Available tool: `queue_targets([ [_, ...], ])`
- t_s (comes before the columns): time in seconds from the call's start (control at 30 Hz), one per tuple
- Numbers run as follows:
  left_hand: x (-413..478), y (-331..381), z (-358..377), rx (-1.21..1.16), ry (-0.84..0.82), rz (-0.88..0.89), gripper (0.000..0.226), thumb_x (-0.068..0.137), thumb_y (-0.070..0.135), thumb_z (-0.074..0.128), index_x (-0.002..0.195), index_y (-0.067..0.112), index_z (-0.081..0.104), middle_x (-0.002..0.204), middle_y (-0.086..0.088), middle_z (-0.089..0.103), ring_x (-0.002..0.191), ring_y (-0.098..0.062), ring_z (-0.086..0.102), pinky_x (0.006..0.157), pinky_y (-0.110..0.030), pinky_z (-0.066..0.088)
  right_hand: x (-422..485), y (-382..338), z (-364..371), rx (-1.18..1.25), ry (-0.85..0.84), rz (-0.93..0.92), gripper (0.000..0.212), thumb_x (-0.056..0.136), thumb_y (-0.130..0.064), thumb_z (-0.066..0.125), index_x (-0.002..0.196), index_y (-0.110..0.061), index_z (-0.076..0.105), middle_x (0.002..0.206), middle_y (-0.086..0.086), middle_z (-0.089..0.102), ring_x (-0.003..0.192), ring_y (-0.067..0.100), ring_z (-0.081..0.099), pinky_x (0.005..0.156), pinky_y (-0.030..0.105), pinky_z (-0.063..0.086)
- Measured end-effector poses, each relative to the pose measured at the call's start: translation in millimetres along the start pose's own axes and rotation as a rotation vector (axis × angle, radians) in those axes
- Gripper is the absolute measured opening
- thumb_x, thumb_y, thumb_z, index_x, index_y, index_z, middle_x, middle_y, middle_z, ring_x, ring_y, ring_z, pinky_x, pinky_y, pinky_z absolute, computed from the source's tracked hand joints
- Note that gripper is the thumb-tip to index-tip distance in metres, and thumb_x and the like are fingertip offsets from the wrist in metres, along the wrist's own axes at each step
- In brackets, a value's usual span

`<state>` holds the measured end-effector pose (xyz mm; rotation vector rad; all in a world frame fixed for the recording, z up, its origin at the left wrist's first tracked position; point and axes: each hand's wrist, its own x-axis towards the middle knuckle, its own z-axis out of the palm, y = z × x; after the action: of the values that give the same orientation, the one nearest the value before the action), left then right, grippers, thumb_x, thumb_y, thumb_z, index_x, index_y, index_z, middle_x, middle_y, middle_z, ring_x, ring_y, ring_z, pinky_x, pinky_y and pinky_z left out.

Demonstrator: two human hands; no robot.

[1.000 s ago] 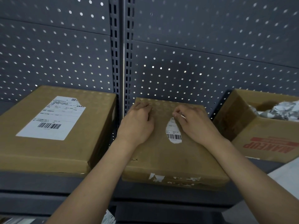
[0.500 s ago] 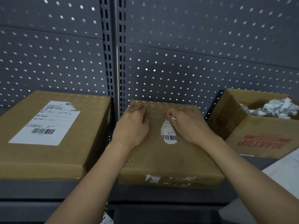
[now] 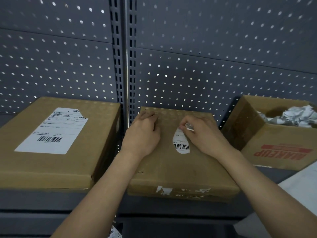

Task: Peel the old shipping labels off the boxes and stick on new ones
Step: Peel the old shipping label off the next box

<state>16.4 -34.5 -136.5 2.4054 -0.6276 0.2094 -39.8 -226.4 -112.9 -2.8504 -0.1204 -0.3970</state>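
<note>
Pinching torn label (image 3: 181,142) w/ R hand (image 3: 205,135); L hand (image 3: 143,134) curled, apparently pressing on box (image 3: 180,170).

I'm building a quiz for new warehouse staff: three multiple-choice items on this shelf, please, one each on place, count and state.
1. Where is the crumpled white paper? A on the left box; B in the open brown cardboard box at right; C on the floor.
2. Cardboard boxes on the dark grey shelf? A two; B three; C five.
3. The white barcode label on the middle box is: A whole; B taped over; C torn, pinched by the right hand.
Key: B, it lies inside; B, left, middle, right; C, only a remnant remains.
</note>
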Motion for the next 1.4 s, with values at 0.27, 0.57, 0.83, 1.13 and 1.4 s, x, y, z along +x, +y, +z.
queue_targets([
  [0.27, 0.5, -0.9, 1.0, 0.001, -0.001, -0.003, 0.047, 0.095, 0.021, 0.045, 0.141, 0.015, 0.050, 0.149, 0.000, 0.045, 0.143, -0.016, 0.029, 0.118, -0.034, 0.025, -4.2, -3.2, -1.3, 0.096, -0.002, 0.009, 0.009, 0.102, -0.028, 0.043, 0.096, -0.027, 0.050, 0.089, -0.009, 0.062, 0.084, 0.011, 0.057, 0.076, 0.037, 0.045],
  [0.57, -0.1, 0.4, -1.0, 0.008, 0.010, 0.012, 0.046, 0.095, 0.019, 0.046, 0.141, 0.014, 0.050, 0.148, 0.000, 0.045, 0.142, -0.015, 0.030, 0.115, -0.027, 0.020, -8.2, -6.3, -7.8, 0.171, -0.050, 0.083, 0.067, 0.077, -0.057, 0.069, 0.136, -0.035, 0.048, 0.125, -0.014, 0.056, 0.111, 0.000, 0.048, 0.092, 0.022, 0.036],
  [0.83, 0.6, -0.4, 0.0, 0.010, 0.002, 0.010, 0.046, 0.095, 0.019, 0.046, 0.141, 0.013, 0.050, 0.148, -0.001, 0.046, 0.142, -0.016, 0.031, 0.116, -0.030, 0.024, -6.3, -2.2, -2.2, 0.055, -0.014, -0.025, 0.013, 0.097, -0.031, 0.054, 0.096, -0.026, 0.065, 0.097, -0.009, 0.056, 0.088, 0.009, 0.051, 0.074, 0.027, 0.035],
  [1.13, 0.1, 0.6, -1.0, 0.000, -0.004, 0.009, 0.046, 0.096, 0.019, 0.046, 0.142, 0.013, 0.049, 0.149, -0.001, 0.044, 0.143, -0.016, 0.029, 0.117, -0.029, 0.021, -12.2, -8.7, -8.8, 0.019, -0.033, -0.067, 0.011, 0.102, -0.028, 0.041, 0.093, -0.027, 0.048, 0.092, -0.013, 0.045, 0.082, 0.003, 0.037, 0.080, 0.003, 0.026],
  [1.4, -0.1, -1.6, -0.1, -0.005, -0.008, 0.017, 0.048, 0.096, 0.020, 0.045, 0.144, 0.014, 0.046, 0.151, -0.001, 0.042, 0.145, -0.016, 0.026, 0.118, -0.028, 0.017, -17.8, -12.3, -13.6, 0.117, -0.006, -0.099, 0.017, 0.101, -0.022, 0.040, 0.085, -0.022, 0.045, 0.079, -0.016, 0.046, 0.078, 0.000, 0.045, 0.069, 0.015, 0.034],
])
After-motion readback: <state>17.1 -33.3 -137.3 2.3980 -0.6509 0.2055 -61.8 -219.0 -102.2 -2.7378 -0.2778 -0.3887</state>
